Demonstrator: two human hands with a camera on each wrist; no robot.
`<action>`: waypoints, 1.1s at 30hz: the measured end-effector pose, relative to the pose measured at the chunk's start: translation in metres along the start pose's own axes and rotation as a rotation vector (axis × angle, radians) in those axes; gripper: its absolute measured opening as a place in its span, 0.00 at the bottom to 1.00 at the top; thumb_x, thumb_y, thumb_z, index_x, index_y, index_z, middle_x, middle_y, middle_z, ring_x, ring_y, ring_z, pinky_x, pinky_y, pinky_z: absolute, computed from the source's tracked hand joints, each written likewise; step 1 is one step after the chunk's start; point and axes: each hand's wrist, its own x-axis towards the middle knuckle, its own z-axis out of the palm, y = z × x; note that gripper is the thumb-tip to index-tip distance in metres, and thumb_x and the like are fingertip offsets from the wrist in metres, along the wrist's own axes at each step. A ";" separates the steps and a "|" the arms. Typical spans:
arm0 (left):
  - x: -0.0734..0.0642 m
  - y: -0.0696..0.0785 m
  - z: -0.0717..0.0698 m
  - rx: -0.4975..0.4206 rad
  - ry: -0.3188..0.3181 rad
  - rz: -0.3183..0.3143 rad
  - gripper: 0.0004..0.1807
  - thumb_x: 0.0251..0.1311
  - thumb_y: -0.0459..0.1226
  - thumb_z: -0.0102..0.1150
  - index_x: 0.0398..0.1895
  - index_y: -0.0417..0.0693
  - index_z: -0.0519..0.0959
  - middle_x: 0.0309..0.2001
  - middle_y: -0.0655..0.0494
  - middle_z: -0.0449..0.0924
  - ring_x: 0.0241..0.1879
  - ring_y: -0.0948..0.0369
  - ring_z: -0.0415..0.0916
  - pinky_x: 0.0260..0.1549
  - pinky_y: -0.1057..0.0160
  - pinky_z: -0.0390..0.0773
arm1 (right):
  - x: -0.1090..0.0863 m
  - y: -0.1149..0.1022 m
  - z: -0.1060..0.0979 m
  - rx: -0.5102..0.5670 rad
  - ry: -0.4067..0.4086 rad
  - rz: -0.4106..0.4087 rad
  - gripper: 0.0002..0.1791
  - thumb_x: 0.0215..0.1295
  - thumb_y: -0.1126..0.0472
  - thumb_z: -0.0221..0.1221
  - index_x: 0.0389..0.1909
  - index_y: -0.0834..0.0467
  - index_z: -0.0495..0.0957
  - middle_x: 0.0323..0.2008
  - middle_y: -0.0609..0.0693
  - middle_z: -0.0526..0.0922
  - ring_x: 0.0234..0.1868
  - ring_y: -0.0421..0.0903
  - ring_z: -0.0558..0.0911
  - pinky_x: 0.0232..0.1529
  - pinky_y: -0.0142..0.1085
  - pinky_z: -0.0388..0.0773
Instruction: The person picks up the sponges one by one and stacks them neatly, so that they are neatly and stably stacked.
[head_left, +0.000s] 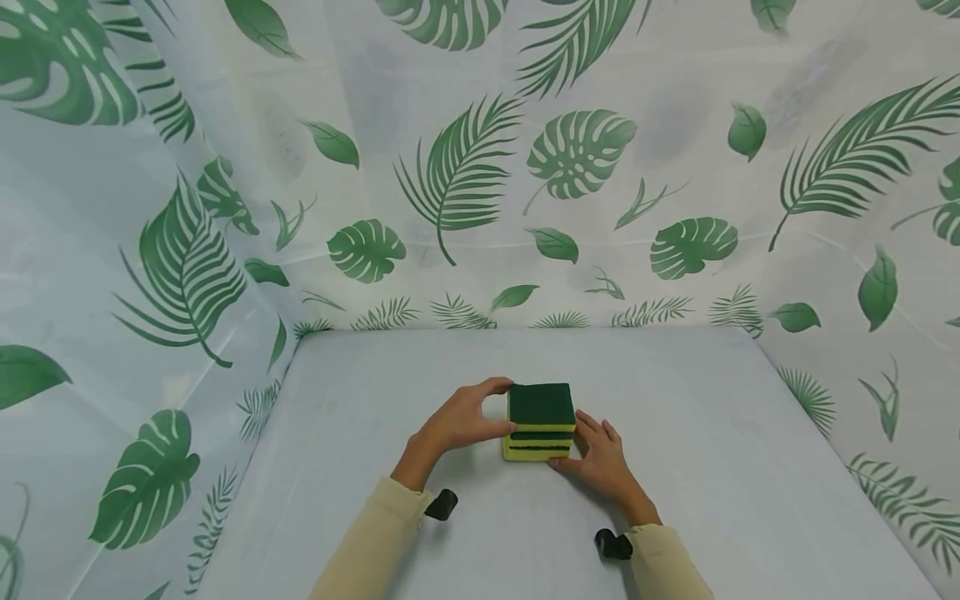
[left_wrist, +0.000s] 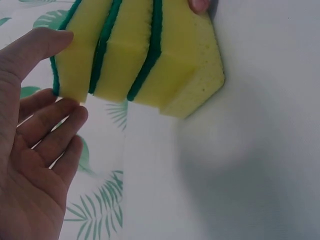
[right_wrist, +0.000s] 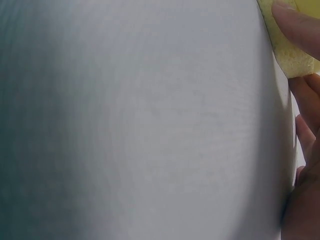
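Observation:
Several yellow sponges with dark green scouring faces form a stack on the table. My left hand [head_left: 461, 421] pinches the top sponge [head_left: 540, 406] at its left side, thumb in front and fingers behind. From the right, my right hand [head_left: 606, 467] holds the bottom sponge [head_left: 525, 455] low down, its thumb at the front corner. In the left wrist view the layers show side-on, and the bottom sponge [left_wrist: 202, 75] juts out a little from those above. Only a corner of a pale yellow sponge [right_wrist: 295, 59] appears in the right wrist view, between thumb and fingers.
The white table [head_left: 360, 392] surrounds the stack. Leaf-printed white curtains [head_left: 465, 275] stand behind it and along both sides. A small black device [head_left: 442, 505] sits at the left wrist, and another black device [head_left: 613, 545] at the right wrist.

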 end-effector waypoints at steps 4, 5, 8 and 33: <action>0.001 -0.001 0.002 -0.010 -0.006 0.005 0.41 0.67 0.51 0.71 0.80 0.51 0.69 0.74 0.51 0.74 0.73 0.54 0.70 0.70 0.43 0.71 | -0.001 0.000 -0.002 0.003 0.006 0.002 0.42 0.58 0.51 0.80 0.70 0.63 0.77 0.73 0.67 0.73 0.80 0.68 0.61 0.78 0.68 0.38; 0.001 -0.001 0.003 -0.011 -0.007 0.006 0.41 0.67 0.51 0.71 0.80 0.51 0.69 0.74 0.51 0.74 0.73 0.54 0.70 0.70 0.44 0.71 | -0.001 0.000 -0.002 0.003 0.007 0.003 0.42 0.58 0.51 0.80 0.70 0.63 0.77 0.73 0.67 0.73 0.80 0.67 0.61 0.78 0.68 0.38; 0.002 -0.001 0.004 -0.011 -0.006 0.007 0.41 0.67 0.51 0.71 0.80 0.52 0.69 0.74 0.52 0.74 0.73 0.54 0.70 0.70 0.44 0.71 | 0.000 0.002 -0.004 0.000 0.006 0.007 0.42 0.58 0.51 0.80 0.71 0.63 0.77 0.74 0.67 0.72 0.80 0.67 0.60 0.78 0.67 0.38; -0.006 -0.009 0.001 -0.067 0.137 -0.016 0.50 0.68 0.62 0.65 0.87 0.57 0.57 0.81 0.50 0.63 0.79 0.48 0.61 0.71 0.34 0.66 | 0.015 -0.002 -0.002 -0.038 -0.077 0.006 0.49 0.59 0.44 0.78 0.77 0.62 0.71 0.77 0.65 0.69 0.82 0.65 0.57 0.79 0.65 0.35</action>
